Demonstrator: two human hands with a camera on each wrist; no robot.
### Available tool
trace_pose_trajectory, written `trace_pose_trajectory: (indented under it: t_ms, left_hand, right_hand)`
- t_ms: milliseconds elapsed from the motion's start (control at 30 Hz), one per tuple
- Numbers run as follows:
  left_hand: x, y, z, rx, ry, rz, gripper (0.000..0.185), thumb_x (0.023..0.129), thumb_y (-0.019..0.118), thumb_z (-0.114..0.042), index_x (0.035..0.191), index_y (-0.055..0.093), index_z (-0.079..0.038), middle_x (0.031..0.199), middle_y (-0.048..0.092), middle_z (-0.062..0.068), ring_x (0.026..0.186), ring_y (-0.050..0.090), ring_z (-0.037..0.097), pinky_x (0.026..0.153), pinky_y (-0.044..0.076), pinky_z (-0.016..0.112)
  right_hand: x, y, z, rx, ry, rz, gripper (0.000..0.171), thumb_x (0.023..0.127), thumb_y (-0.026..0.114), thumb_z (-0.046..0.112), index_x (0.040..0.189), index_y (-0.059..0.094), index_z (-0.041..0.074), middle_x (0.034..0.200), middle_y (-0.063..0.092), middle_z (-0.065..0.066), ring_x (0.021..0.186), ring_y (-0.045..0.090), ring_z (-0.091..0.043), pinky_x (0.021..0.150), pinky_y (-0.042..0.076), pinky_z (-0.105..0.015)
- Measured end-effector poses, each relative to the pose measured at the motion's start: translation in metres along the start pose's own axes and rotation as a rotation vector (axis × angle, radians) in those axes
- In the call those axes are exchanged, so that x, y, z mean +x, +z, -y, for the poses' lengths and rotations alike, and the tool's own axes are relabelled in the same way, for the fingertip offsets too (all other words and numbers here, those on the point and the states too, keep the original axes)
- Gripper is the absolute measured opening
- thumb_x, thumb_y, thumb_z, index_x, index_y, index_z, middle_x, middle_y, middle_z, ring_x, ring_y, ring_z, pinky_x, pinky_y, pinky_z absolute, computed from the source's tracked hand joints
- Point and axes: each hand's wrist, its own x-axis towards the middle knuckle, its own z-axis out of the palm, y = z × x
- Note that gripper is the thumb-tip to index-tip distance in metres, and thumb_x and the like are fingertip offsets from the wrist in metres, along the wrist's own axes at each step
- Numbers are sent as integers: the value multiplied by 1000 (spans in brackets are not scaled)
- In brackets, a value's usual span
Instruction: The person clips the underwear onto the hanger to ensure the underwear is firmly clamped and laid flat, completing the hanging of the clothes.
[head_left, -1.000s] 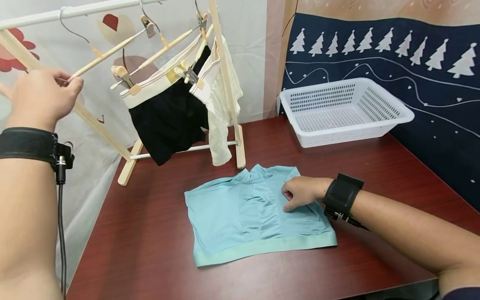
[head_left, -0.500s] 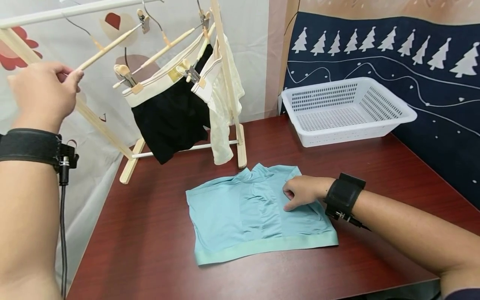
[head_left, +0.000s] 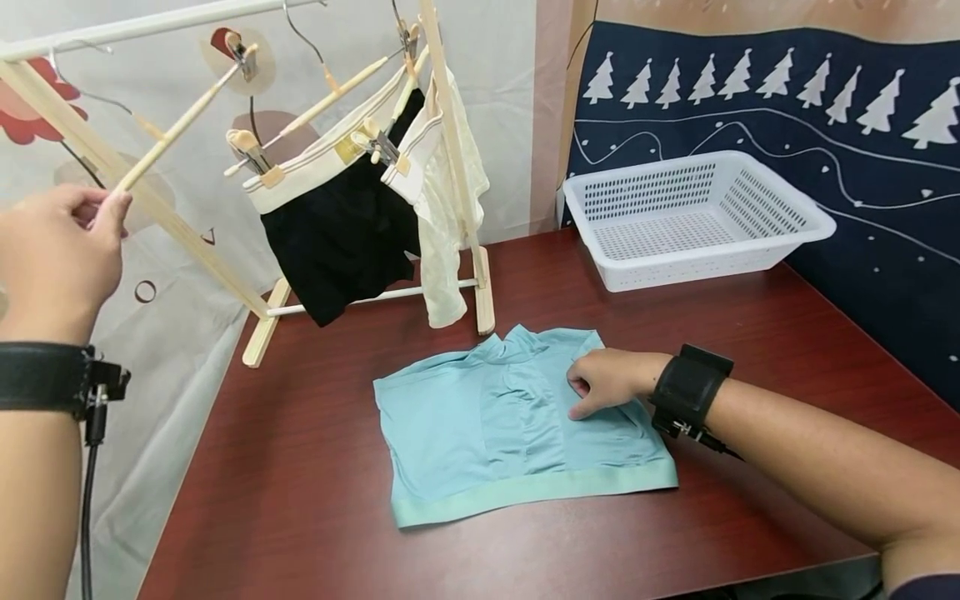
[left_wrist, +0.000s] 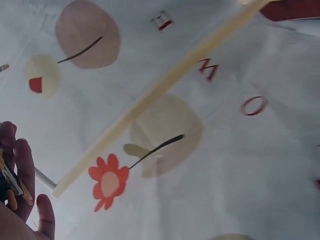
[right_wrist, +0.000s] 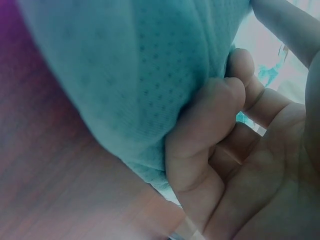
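Head view: the left hand (head_left: 56, 258) is up at the left, fingers curled and pinching the tip of a pale wooden clip hanger (head_left: 176, 125) whose wire hook rides the white rail of the wooden drying rack (head_left: 450, 158); the right hand (head_left: 607, 382) sits low on the dark red wooden table (head_left: 300, 467), fingers bent and gathering the edge of the flat-lying pale teal knit shorts (head_left: 495, 425); by my reading the step in hand is fetching that bare hanger, and the next move calls for lifting its hook clear of the rail without snagging the black shorts with a cream waistband (head_left: 337, 225) or the cream garment (head_left: 442, 250) hung just beside; room is open over the table's left half, the rack's foot stands near the teal cloth, and the white perforated plastic basket (head_left: 697, 221) sits well apart at the back right.

Left wrist view: the hanger bar (left_wrist: 160, 92) runs diagonally across a printed white curtain (left_wrist: 240, 170); fingertips (left_wrist: 20, 170) close at its lower end, a metal clip caught among them.

Right wrist view: the curled fingers (right_wrist: 200, 135) are tucked under a fold of teal cloth (right_wrist: 140, 65), thumb side hidden; the table's edge lies near, so sliding should go inward.
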Motion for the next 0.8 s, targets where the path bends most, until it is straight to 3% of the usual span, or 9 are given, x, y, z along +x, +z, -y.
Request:
trace_pose_trajectory:
  t_ms: [67, 233, 300, 367, 467, 500, 533, 633, 800]
  left_hand:
    - [-13, 2, 7, -8, 4, -8, 57, 105, 40, -44, 122, 67, 3, 85, 65, 20, 53, 28, -9, 54, 28, 26]
    - [-45, 9, 22, -9, 25, -2, 51, 105, 45, -38, 114, 68, 7, 95, 67, 31, 56, 36, -6, 71, 33, 37]
    - [-58, 11, 28, -23, 18, -10, 49, 105, 47, -37, 112, 69, 6, 84, 69, 22, 55, 36, -8, 73, 33, 36]
    - [-71, 14, 33, -53, -2, -41, 48, 104, 49, -37, 112, 71, 5, 65, 66, -5, 55, 33, -17, 74, 35, 26]
    - [-91, 17, 39, -102, -47, -101, 47, 103, 51, -38, 114, 71, 2, 61, 39, -43, 57, 26, -27, 58, 25, 10]
    - [-97, 18, 40, -115, -56, -123, 47, 104, 50, -38, 116, 70, 3, 63, 38, -44, 59, 27, -26, 55, 25, 9]
    - [-102, 18, 40, -132, -72, -140, 47, 103, 50, -39, 118, 70, 2, 66, 27, -49, 61, 28, -25, 54, 24, 7]
    - [-112, 14, 39, -208, -110, -201, 39, 103, 51, -38, 113, 72, -7, 71, 32, -44, 65, 32, -21, 56, 24, 4]
    - [-116, 3, 30, -298, -43, -355, 27, 103, 53, -35, 116, 69, -18, 78, 36, -44, 69, 35, -23, 62, 25, 0]
  right_hand:
    - [1, 0, -1, 1, 7, 0, 40, 86, 78, 37, 66, 49, 18, 62, 40, 7, 56, 39, -8, 58, 33, -23]
    - [2, 1, -3, 3, -1, -9, 40, 85, 78, 37, 66, 49, 18, 62, 40, 7, 56, 39, -8, 58, 33, -23]
    - [2, 1, -3, 5, -5, -8, 40, 86, 77, 37, 66, 49, 18, 62, 40, 8, 56, 39, -7, 58, 33, -23]
    - [2, 1, -3, 7, -8, -7, 40, 86, 77, 37, 65, 49, 18, 61, 41, 8, 55, 40, -7, 58, 33, -23]
    - [2, 0, -3, 9, -9, -8, 40, 86, 78, 36, 65, 49, 18, 61, 41, 8, 55, 40, -7, 58, 34, -23]
    - [1, -1, -3, 9, -9, -9, 40, 86, 78, 36, 65, 49, 18, 61, 40, 8, 55, 40, -7, 58, 34, -23]
    - [1, -1, -3, 9, -10, -10, 40, 86, 78, 36, 65, 49, 17, 61, 40, 8, 55, 40, -7, 57, 34, -23]
    - [2, -2, -2, 8, -13, -10, 40, 86, 78, 36, 65, 49, 18, 61, 40, 8, 55, 39, -7, 57, 33, -23]
    - [2, -1, -3, 13, -18, -6, 40, 86, 78, 36, 65, 48, 18, 62, 40, 8, 56, 39, -7, 58, 33, -23]
